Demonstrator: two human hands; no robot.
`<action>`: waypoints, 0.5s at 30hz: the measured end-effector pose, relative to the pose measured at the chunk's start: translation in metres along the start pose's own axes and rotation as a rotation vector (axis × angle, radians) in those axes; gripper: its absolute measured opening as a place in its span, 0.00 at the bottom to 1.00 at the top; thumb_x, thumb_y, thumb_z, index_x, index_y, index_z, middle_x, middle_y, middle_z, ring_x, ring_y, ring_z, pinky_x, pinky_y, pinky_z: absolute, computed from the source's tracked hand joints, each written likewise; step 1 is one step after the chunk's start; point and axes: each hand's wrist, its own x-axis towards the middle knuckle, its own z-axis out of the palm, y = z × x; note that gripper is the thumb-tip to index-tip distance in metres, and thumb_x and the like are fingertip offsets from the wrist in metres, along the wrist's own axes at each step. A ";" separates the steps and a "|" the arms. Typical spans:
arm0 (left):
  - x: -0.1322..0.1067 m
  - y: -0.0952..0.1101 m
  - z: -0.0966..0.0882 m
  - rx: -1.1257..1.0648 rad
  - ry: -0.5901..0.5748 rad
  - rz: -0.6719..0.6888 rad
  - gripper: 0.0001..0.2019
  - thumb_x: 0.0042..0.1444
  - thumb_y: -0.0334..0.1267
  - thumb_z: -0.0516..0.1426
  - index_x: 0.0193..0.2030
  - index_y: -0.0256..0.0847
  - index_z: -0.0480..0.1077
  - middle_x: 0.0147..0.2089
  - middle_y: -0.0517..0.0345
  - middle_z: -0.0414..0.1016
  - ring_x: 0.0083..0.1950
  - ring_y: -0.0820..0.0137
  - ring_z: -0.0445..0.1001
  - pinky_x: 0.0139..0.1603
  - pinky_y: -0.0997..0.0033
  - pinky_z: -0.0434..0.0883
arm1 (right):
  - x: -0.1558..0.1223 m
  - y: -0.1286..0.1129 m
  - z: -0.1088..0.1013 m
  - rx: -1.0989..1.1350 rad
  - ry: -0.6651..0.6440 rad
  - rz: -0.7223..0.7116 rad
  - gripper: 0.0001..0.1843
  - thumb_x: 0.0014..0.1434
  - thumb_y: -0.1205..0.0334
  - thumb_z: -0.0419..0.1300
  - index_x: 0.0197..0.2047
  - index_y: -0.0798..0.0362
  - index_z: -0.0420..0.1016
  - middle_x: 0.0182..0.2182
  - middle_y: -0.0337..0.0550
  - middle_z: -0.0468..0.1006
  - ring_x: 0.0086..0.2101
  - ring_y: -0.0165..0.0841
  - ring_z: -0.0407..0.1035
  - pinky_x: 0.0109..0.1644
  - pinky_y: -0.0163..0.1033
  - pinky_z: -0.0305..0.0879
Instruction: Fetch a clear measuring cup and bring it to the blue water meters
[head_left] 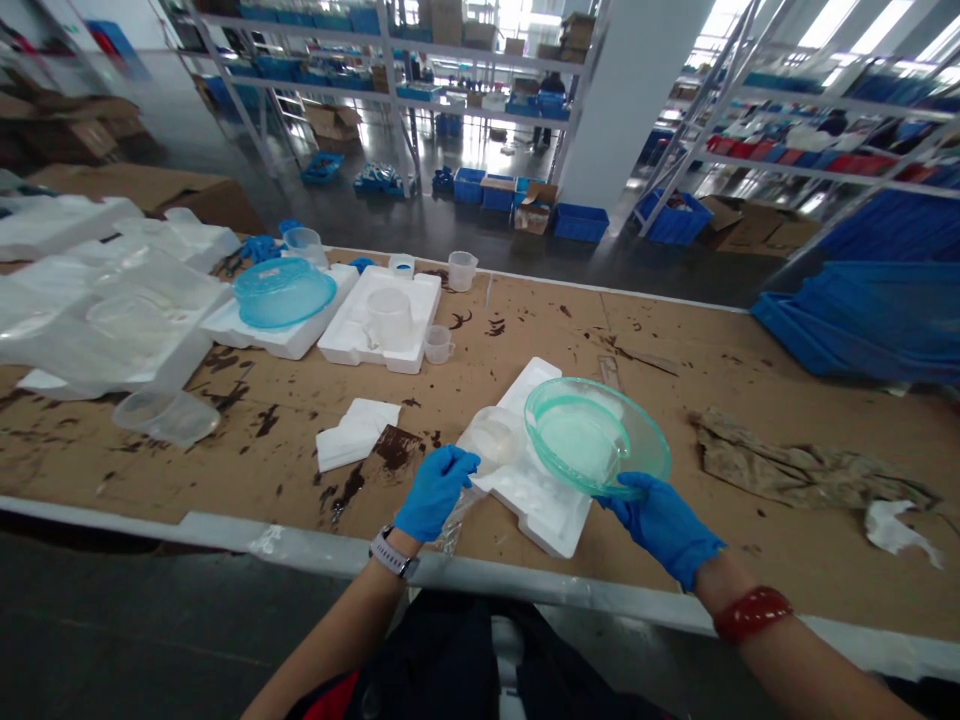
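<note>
Holding a green translucent bowl (596,436) tilted at lower centre-right, my right hand (664,523) has its fingers pinched on the near rim. My left hand (435,490) grips a clear plastic cup (489,440) beside the white foam tray (551,500) on the tabletop (750,380).

Two gloved hands are at work here, the left hand (435,490) and the right hand (664,525), around the nearest foam tray (541,500). Beyond that tray I count two tinted bowl lids, one green (596,437) right over it and one blue (283,292) far off to its left. Two more white foam trays (382,322) sit behind it on the cardboard, with three small clear measuring cups (461,270) near them.
</note>
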 end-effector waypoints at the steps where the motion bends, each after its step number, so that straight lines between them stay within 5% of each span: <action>1: -0.003 0.002 -0.003 -0.011 0.027 -0.007 0.16 0.51 0.54 0.59 0.24 0.43 0.70 0.26 0.60 0.74 0.30 0.69 0.72 0.36 0.66 0.70 | 0.001 0.003 0.002 0.003 0.015 0.017 0.20 0.50 0.79 0.61 0.46 0.55 0.74 0.32 0.43 0.82 0.27 0.39 0.79 0.28 0.38 0.81; 6: -0.024 0.013 -0.022 -0.055 0.180 -0.029 0.17 0.50 0.55 0.60 0.26 0.43 0.73 0.26 0.57 0.77 0.30 0.68 0.74 0.36 0.66 0.71 | 0.005 0.017 0.009 0.058 -0.001 0.032 0.22 0.52 0.81 0.62 0.48 0.53 0.74 0.37 0.40 0.84 0.32 0.33 0.80 0.39 0.35 0.82; 15: -0.057 0.002 -0.049 -0.088 0.557 -0.049 0.15 0.47 0.53 0.61 0.29 0.43 0.75 0.28 0.57 0.79 0.29 0.68 0.75 0.36 0.65 0.73 | 0.023 0.045 0.008 0.089 -0.063 0.027 0.22 0.51 0.68 0.69 0.50 0.46 0.76 0.40 0.36 0.84 0.35 0.31 0.79 0.38 0.33 0.81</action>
